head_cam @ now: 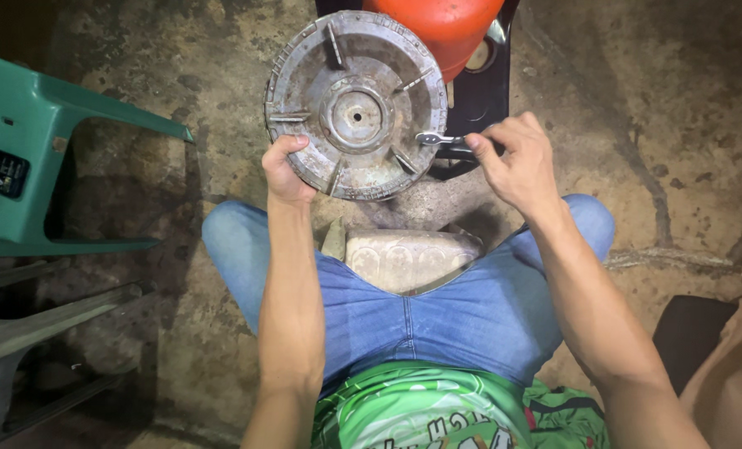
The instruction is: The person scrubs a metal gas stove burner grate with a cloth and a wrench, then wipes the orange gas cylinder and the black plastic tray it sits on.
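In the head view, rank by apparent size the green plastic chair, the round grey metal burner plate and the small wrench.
1. Green plastic chair, though cut off by the frame edge.
2. Round grey metal burner plate, held at its rim by the left hand.
3. Small metal wrench, in the right hand.

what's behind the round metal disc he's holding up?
Behind the round metal disc, an orange-red cylinder and a black frame show past its upper right edge. The disc hides their lower parts and the floor below. Left hand grips its rim; right hand holds a pliers-like tool.
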